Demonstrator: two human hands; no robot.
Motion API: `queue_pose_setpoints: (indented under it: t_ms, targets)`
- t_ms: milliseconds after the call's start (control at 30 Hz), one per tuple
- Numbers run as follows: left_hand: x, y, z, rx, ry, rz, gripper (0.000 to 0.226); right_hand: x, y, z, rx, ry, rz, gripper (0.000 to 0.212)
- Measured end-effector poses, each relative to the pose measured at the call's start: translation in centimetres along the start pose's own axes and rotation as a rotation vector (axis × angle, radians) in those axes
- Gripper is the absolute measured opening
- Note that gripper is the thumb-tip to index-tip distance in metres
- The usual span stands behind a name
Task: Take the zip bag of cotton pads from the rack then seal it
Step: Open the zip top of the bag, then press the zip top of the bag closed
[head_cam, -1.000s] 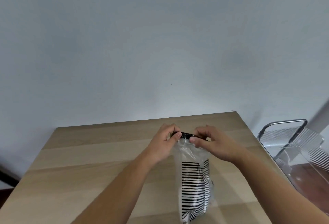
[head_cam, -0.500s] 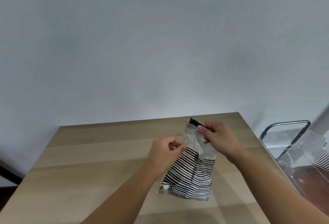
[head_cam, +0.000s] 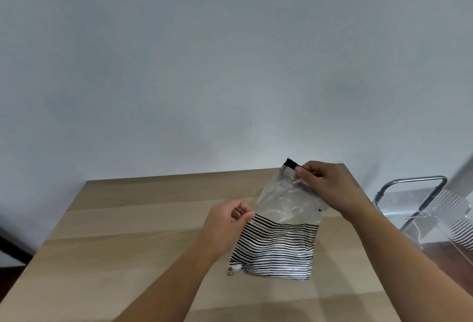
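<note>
The zip bag (head_cam: 281, 221) is clear plastic at the top with black and white stripes on its lower half and a black zip strip along the top edge. It stands tilted on the wooden table (head_cam: 143, 224), its bottom resting on the surface. My right hand (head_cam: 322, 183) pinches the black zip strip at the bag's top right. My left hand (head_cam: 227, 224) pinches the bag's left edge where the stripes begin. The cotton pads inside are hidden behind the stripes.
A clear plastic rack (head_cam: 430, 216) with a metal handle stands off the table's right side. A plain wall runs behind the table. The table's right edge lies close to my right forearm.
Both hands were together at the zip strip on top of the upright bag. My left hand has slid down to the bag's left edge, and the bag has turned and tilted with its broad side showing.
</note>
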State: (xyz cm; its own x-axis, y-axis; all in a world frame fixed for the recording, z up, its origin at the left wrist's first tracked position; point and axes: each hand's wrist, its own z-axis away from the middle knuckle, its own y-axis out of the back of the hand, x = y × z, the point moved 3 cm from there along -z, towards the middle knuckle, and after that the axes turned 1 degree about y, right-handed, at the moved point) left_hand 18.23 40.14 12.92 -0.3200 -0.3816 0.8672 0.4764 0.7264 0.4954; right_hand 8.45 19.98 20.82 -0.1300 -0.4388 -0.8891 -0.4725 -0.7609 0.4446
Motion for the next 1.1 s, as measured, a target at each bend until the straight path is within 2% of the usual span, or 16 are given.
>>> queue_pose_setpoints:
  t_ms: [67,133,200,267,300,467,500,567,633,700,833,933,1000,1100]
  targets:
    - [-0.4,0.3,-0.1,0.021,0.013,0.041,0.014,0.5,0.2,0.2,-0.125,0.021,0.036,0.012]
    - [-0.8,0.6,-0.2,0.021,0.02,0.059,0.015,2.1,0.1,0.3,-0.273,-0.038,0.105,0.025]
    - [-1.1,0.9,-0.3,0.026,0.024,0.077,0.015,3.5,-0.1,0.4,-0.348,-0.087,0.211,0.021]
    - [-1.4,1.2,-0.3,0.042,0.031,0.089,0.015,4.2,0.0,0.4,-0.316,-0.089,0.294,0.007]
    - [-1.5,1.4,-0.3,0.053,0.036,0.088,0.015,4.6,0.1,0.3,-0.284,-0.09,0.302,0.009]
    - [-2.5,2.2,-0.8,0.117,0.121,0.062,0.004,4.4,-0.3,0.2,-0.174,-0.098,0.066,0.007]
    - [-2.6,2.1,-0.8,0.118,0.148,0.05,0.006,4.3,-0.6,0.2,-0.155,-0.086,0.042,0.005]
    - [-2.7,1.8,-0.8,0.129,0.163,-0.008,0.029,3.8,-1.2,0.2,-0.13,-0.071,0.003,0.005]
    - [-2.1,1.4,-0.5,0.165,0.104,-0.09,0.045,3.4,-1.9,0.2,-0.093,-0.068,-0.05,0.008]
    - [-1.1,0.9,0.2,0.171,0.007,-0.13,0.047,3.0,-2.5,0.3,-0.055,-0.077,-0.137,0.012]
    - [0.6,-1.2,1.3,0.005,-0.142,-0.252,0.056,2.1,-4.1,0.7,-0.034,-0.119,-0.289,0.017]
    - [1.0,-2.1,1.8,0.012,-0.169,-0.304,0.063,1.5,-5.2,1.1,-0.052,-0.135,-0.356,0.019]
    - [1.0,-2.2,2.0,0.059,-0.16,-0.257,0.056,1.3,-5.5,1.2,-0.054,-0.134,-0.383,0.019]
    - [1.1,-2.4,2.3,0.137,-0.181,-0.195,0.025,1.1,-5.5,1.2,-0.049,-0.122,-0.393,0.02]
